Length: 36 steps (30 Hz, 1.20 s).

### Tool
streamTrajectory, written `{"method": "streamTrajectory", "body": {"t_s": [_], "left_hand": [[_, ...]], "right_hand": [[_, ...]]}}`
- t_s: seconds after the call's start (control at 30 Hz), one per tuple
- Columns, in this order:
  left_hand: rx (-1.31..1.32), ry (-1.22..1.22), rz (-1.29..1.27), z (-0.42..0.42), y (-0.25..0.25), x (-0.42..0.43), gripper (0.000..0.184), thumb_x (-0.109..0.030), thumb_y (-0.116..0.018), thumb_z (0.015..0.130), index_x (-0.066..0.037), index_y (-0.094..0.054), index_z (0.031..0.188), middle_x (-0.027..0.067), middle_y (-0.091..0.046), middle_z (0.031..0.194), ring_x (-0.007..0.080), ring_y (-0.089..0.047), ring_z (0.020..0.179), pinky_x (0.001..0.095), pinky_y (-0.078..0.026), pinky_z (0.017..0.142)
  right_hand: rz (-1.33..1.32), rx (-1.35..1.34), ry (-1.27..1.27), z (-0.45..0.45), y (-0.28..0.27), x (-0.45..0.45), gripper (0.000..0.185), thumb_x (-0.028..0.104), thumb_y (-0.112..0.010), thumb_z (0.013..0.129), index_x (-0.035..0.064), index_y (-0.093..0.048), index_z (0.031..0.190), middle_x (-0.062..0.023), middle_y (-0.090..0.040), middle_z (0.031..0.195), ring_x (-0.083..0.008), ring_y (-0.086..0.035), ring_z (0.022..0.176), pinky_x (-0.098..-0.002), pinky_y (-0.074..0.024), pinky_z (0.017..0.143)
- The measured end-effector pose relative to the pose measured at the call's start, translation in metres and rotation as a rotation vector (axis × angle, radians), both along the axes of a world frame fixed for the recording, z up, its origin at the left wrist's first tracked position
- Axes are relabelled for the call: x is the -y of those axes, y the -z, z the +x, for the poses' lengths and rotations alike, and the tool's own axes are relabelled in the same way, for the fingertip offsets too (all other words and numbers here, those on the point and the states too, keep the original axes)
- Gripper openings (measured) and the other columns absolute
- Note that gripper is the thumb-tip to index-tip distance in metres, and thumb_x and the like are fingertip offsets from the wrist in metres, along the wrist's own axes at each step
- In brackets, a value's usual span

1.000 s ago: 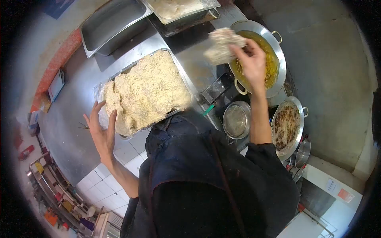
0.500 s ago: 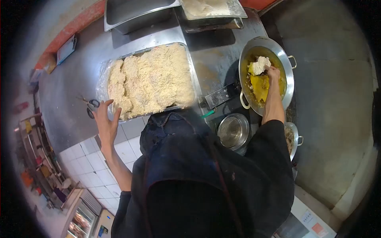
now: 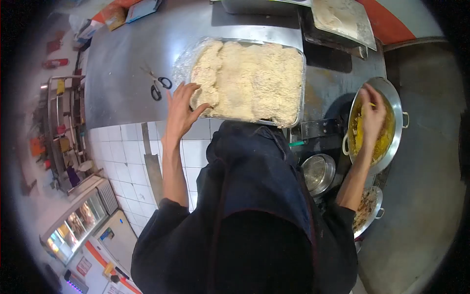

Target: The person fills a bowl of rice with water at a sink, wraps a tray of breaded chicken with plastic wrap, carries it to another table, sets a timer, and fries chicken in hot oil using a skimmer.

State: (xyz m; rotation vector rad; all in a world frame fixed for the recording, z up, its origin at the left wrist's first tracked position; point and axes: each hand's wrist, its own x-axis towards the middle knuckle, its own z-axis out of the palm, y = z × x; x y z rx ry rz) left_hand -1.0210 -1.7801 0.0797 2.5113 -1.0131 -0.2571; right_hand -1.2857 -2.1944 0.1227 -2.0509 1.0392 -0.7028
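Observation:
My left hand [image 3: 182, 111] is at the near left corner of a metal tray [image 3: 304, 73] filled with pale, crumb-coated pieces [image 3: 249, 81]. Its fingers and thumb are spread around the edge of the leftmost coated piece [image 3: 204, 78]; I cannot tell how firmly they touch it. Over a wide wok [image 3: 397, 100] of yellow oil [image 3: 389, 134] is my right hand [image 3: 373, 117], its fingers apart with nothing seen in them. The hand hides part of the wok's contents. Black-handled scissors [image 3: 160, 87] lie left of the tray.
Beside the wok stand a round metal pan [image 3: 318, 174] and, nearer me, a second handled pan [image 3: 367, 208] with brown bits. A floury tray [image 3: 342, 22] is at the back right. Plastic wrap [image 3: 188, 54] hangs over the coated tray's left side.
My right hand has let go of the coated piece it held in the wok. My left hand has moved onto the tray's near left corner. The camera view has shifted left.

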Motion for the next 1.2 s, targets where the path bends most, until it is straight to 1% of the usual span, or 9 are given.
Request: {"method": "streamTrajectory", "body": {"t_s": [0.23, 0.33, 0.43, 0.5, 0.73, 0.8, 0.9, 1.13, 1.2], "left_hand": [[0.045, 0.087, 0.076, 0.009, 0.021, 0.012, 0.082, -0.036, -0.082, 0.070, -0.010, -0.046, 0.138, 0.0128, -0.039, 0.147, 0.0376, -0.026, 0.142, 0.0667, -0.012, 0.113], [0.154, 0.109, 0.081, 0.008, 0.031, 0.012, 0.088, -0.032, -0.084, 0.065, -0.009, -0.042, 0.140, 0.0152, -0.035, 0.149, 0.0390, -0.023, 0.143, 0.0685, -0.011, 0.112], [0.191, 0.074, 0.026, 0.001, 0.033, 0.004, 0.085, -0.030, -0.081, 0.067, -0.009, -0.044, 0.140, 0.0152, -0.036, 0.148, 0.0388, -0.023, 0.143, 0.0684, -0.008, 0.112], [0.184, -0.024, -0.090, -0.002, 0.041, -0.001, 0.082, -0.029, -0.078, 0.067, -0.009, -0.045, 0.139, 0.0145, -0.037, 0.147, 0.0378, -0.024, 0.143, 0.0675, -0.006, 0.113], [0.191, -0.115, -0.210, -0.008, 0.043, 0.002, 0.080, -0.033, -0.080, 0.067, -0.006, -0.047, 0.135, 0.0148, -0.041, 0.144, 0.0362, -0.030, 0.141, 0.0652, -0.005, 0.114], [0.206, -0.124, -0.362, -0.013, 0.029, 0.003, 0.079, -0.035, -0.081, 0.070, -0.006, -0.048, 0.136, 0.0159, -0.045, 0.141, 0.0356, -0.035, 0.138, 0.0634, -0.006, 0.114], [0.238, -0.131, -0.284, -0.011, 0.041, -0.002, 0.079, -0.037, -0.083, 0.071, -0.005, -0.049, 0.135, 0.0171, -0.047, 0.140, 0.0364, -0.038, 0.136, 0.0629, -0.008, 0.114], [0.215, -0.105, -0.019, -0.007, 0.065, 0.005, 0.067, -0.044, -0.070, 0.084, -0.010, -0.047, 0.138, 0.0133, -0.047, 0.141, 0.0365, -0.030, 0.141, 0.0644, -0.008, 0.113], [0.216, -0.093, 0.040, -0.009, 0.067, 0.002, 0.067, -0.045, -0.069, 0.086, -0.010, -0.047, 0.138, 0.0137, -0.047, 0.141, 0.0378, -0.029, 0.141, 0.0658, -0.009, 0.112]], "right_hand": [[-0.098, -0.208, -0.770, 0.137, 0.049, -0.169, 0.038, 0.027, -0.070, 0.084, 0.0040, -0.067, 0.114, -0.0158, -0.067, 0.110, -0.0302, -0.058, 0.103, -0.0407, -0.0461, 0.092], [-0.144, -0.182, -0.887, 0.173, 0.064, -0.215, 0.040, 0.025, -0.070, 0.083, -0.0026, -0.064, 0.111, -0.0228, -0.065, 0.106, -0.0339, -0.058, 0.102, -0.0423, -0.0471, 0.089], [0.124, -0.360, -0.876, 0.199, 0.075, -0.243, 0.041, 0.029, -0.071, 0.081, -0.0057, -0.063, 0.102, -0.0279, -0.065, 0.097, -0.0369, -0.062, 0.094, -0.0437, -0.0493, 0.081], [0.399, -0.336, -0.744, 0.208, 0.076, -0.252, 0.045, 0.034, -0.071, 0.080, -0.0076, -0.061, 0.094, -0.0284, -0.065, 0.086, -0.0393, -0.065, 0.085, -0.0453, -0.0498, 0.074], [0.462, -0.163, -0.623, 0.206, 0.072, -0.256, 0.055, 0.037, -0.070, 0.080, -0.0098, -0.062, 0.107, -0.0267, -0.067, 0.085, -0.0398, -0.066, 0.080, -0.0447, -0.0500, 0.072], [0.544, -0.161, -0.577, 0.191, 0.055, -0.235, 0.057, 0.037, -0.071, 0.081, -0.0089, -0.062, 0.114, -0.0224, -0.068, 0.084, -0.0318, -0.067, 0.078, -0.0398, -0.0506, 0.071], [0.746, -0.051, -0.442, 0.143, 0.037, -0.192, 0.054, 0.036, -0.071, 0.083, -0.0078, -0.063, 0.114, -0.0165, -0.070, 0.086, -0.0199, -0.066, 0.077, -0.0333, -0.0505, 0.070], [0.329, 0.219, 0.114, -0.034, 0.011, -0.047, 0.034, 0.023, -0.071, 0.088, -0.0033, -0.068, 0.109, -0.0093, -0.071, 0.094, -0.0138, -0.064, 0.080, -0.0283, -0.0506, 0.075], [0.135, -0.001, 0.290, -0.100, 0.022, 0.005, 0.038, 0.025, -0.072, 0.087, -0.0024, -0.067, 0.113, -0.0104, -0.071, 0.095, -0.0129, -0.064, 0.084, -0.0287, -0.0504, 0.077]]}}
